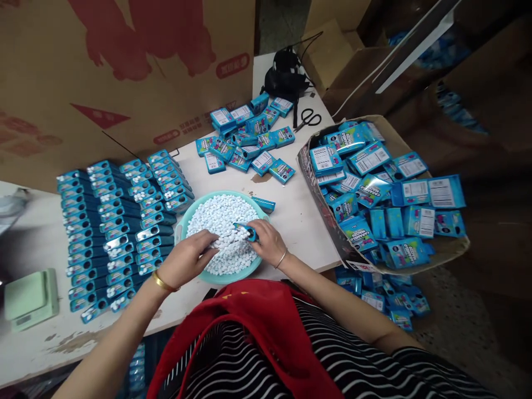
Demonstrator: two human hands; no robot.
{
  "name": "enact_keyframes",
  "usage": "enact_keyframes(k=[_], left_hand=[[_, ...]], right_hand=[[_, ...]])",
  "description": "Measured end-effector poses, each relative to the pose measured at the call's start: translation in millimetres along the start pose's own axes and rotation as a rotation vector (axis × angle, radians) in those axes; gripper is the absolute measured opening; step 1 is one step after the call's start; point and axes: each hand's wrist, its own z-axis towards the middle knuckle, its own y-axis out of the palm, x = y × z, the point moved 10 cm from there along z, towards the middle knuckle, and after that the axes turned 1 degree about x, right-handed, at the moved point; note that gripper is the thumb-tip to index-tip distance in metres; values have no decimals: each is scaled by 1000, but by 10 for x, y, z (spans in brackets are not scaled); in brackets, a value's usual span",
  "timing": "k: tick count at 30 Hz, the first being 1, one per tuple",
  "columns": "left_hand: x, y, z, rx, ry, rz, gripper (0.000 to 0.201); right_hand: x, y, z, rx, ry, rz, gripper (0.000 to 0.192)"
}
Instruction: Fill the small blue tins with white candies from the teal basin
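Both hands work in a teal basin (pixel 185 221) heaped with small white candies (pixel 222 221) at the near edge of the desk (pixel 299 216); the right hand (pixel 268 241) has its grip closed around a small blue case (pixel 246 230), held tilted over the heap; the left hand (pixel 191 256) rests on the candies, fingers curled into them, though whether it holds any I cannot tell; rows of open blue cases (pixel 120 227) lie just left of the basin; a loose pile of blue boxes (pixel 249 141) sits behind it; a cardboard carton (pixel 440 252) of blue packets stands at the right; scissors (pixel 308 118) lie near the far edge.
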Motion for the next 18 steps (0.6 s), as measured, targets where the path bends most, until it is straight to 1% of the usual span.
enact_keyframes(k=[3, 6, 8, 10, 12, 13, 14, 15, 17, 18], left_hand=[[151, -50, 71, -112, -58, 214, 25], [324, -113, 111, -191, -123, 403, 23], [474, -143, 132, -215, -121, 486, 20], [599, -160, 143, -219, -97, 534, 21], [643, -183, 130, -193, -67, 539, 23], [612, -205, 109, -163, -61, 524, 23], [536, -231, 76, -121, -63, 501, 22], [413, -251, 32, -73, -76, 470, 21], [28, -219, -89, 5, -138, 402, 21], [-204, -137, -153, 17, -176, 367, 22]], right_hand=[[-52, 77, 3, -7, -20, -2, 38], [-73, 128, -4, -15, -30, 11, 39], [-79, 158, -7, -24, -31, 15, 38], [-84, 175, -8, -27, -34, 16, 35], [-84, 173, -10, -20, -36, 25, 32], [-75, 165, -11, -15, -31, 33, 30], [-57, 153, -13, -10, -18, 45, 29], [-28, 134, -16, -4, 4, 60, 28], [49, 80, -23, 9, 66, 95, 27], [91, 47, -28, 18, 99, 111, 27]])
